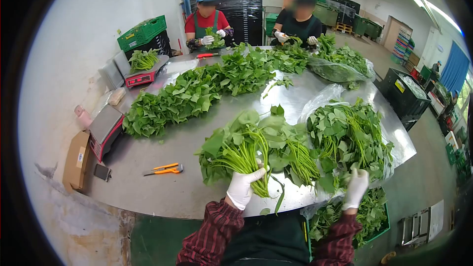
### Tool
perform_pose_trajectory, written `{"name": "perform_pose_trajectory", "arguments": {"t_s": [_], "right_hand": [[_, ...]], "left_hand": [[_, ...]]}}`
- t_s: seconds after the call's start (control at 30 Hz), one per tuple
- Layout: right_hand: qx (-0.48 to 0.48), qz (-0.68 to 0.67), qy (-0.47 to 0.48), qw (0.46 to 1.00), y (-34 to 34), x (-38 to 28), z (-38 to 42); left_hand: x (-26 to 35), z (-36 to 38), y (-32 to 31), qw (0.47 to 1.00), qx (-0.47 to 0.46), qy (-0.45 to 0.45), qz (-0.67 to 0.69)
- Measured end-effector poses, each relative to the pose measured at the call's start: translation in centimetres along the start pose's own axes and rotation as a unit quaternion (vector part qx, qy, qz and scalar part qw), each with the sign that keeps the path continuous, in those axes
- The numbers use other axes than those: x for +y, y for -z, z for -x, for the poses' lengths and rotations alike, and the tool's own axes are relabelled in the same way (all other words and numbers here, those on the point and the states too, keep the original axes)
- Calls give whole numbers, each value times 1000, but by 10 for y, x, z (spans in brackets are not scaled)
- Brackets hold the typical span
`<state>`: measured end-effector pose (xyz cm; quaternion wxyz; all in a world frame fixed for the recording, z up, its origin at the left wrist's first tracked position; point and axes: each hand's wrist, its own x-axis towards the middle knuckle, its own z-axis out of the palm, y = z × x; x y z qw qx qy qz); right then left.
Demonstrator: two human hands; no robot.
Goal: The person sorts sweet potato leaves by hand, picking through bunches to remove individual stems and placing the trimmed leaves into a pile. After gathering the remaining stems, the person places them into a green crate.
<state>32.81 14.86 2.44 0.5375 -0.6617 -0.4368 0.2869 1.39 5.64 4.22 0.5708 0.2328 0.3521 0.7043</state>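
Observation:
My left hand, in a white glove, is wrapped round the stems of a bunch of leafy greens above the near edge of the table. The leaves fan out to the left and away from me. My right hand, also gloved, is closed beside a loose heap of greens lying on clear plastic; whatever its fingers hold, if anything, is hidden. Between the two hands more greens rest with their stems towards me.
A row of greens curves across the metal table. Orange-handled scissors or cutters, a phone and scales lie left. Below my right hand stands a crate of greens. Two people work opposite.

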Motion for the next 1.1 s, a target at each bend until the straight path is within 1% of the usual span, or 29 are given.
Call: {"name": "perform_pose_trajectory", "arguments": {"t_s": [0.03,0.07,0.1,0.13,0.17,0.2,0.23,0.27,0.33,0.4,0.47,0.5,0.53,0.6,0.67,0.73,0.8,0.83,0.9,0.93,0.97,1.0,1.03,1.07,1.1], "right_hand": [[99,162,105,976,18,33,-25],[194,317,206,905,30,58,-40],[201,327,239,892,39,59,-40],[202,332,238,890,41,44,-29],[68,206,172,961,31,11,-5],[-67,67,100,990,18,-19,19],[-159,40,61,985,5,-43,42],[-251,10,22,968,-11,-59,66],[-376,-12,38,926,-41,-64,105],[-440,-14,82,894,-66,-61,135],[-448,109,233,856,-82,-35,142],[-442,59,222,867,-86,-27,147],[-445,58,222,866,-85,-33,150],[-484,31,110,868,-79,-50,154],[-483,26,111,868,-76,-45,154],[-482,22,113,869,-71,-40,155],[-477,16,82,875,-67,-37,155],[-476,16,81,876,-64,-31,154],[-376,-36,184,907,-59,-18,152],[-345,-89,154,922,-48,-33,150],[-289,-93,142,942,-46,-29,142],[-246,-116,82,959,-32,-30,134],[-189,-111,61,974,-21,-34,125],[-147,-84,63,984,-7,-39,113],[-149,-84,62,983,-9,-38,114]], "left_hand": [[2,2,-1,1000,3,-2,-10],[2,3,-1,1000,5,-3,-19],[-2,4,1,1000,11,-13,-21],[-5,7,0,1000,11,-7,-18],[-6,10,-4,999,16,-7,-31],[-6,12,-8,999,20,-9,-45],[-8,15,-11,998,24,-6,-54],[-11,17,-13,998,23,-6,-54],[-13,23,-16,997,6,-22,-74],[-13,30,-18,998,5,-14,-68],[-15,36,-17,998,8,-15,-65],[-15,39,-15,1000,14,-9,-15],[-14,42,-12,1000,16,-10,-16],[-14,46,-9,998,-1,30,-46],[-23,48,-5,999,-4,40,-31],[-28,49,-7,999,6,20,-51],[-29,49,-11,999,-4,18,-51],[-30,48,-13,998,-12,14,-54],[-30,49,-11,999,-11,27,-40],[-30,49,-8,999,-8,37,-27],[-30,49,-4,999,-6,37,-28],[-29,49,1,999,-16,22,-33],[-28,49,7,999,-26,8,-37],[-26,50,12,999,-23,8,-38],[-25,51,17,999,-17,-7,-28]]}}
